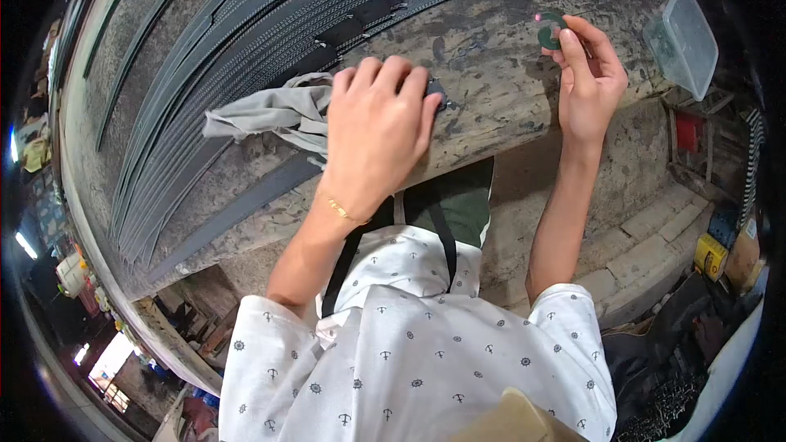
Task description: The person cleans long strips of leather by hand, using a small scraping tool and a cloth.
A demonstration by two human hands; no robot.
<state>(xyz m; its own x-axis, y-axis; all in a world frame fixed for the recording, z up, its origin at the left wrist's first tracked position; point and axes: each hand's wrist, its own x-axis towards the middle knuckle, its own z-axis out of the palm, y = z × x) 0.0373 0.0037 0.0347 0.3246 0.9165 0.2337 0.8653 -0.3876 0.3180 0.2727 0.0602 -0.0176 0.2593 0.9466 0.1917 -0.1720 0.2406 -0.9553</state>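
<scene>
My left hand (381, 110) is closed, palm down at the workbench edge, its fingers curled over a bunched grey cloth (270, 115). The cloth trails out to the left from beneath the hand. A dark strap end (438, 92) pokes out by the fingertips; the rest of it is hidden. My right hand (591, 74) is raised over the bench edge and pinches a small round green disc (550, 30) between thumb and fingers. A tiny pink spot shows at the disc's upper left rim.
Several dark stitched leather straps (270, 57) fan across the left and back of the stained workbench (491, 41). At the right stands a clear plastic container (684, 41). A yellow box (711, 257) sits low at the right, near a wooden stool frame (708, 127).
</scene>
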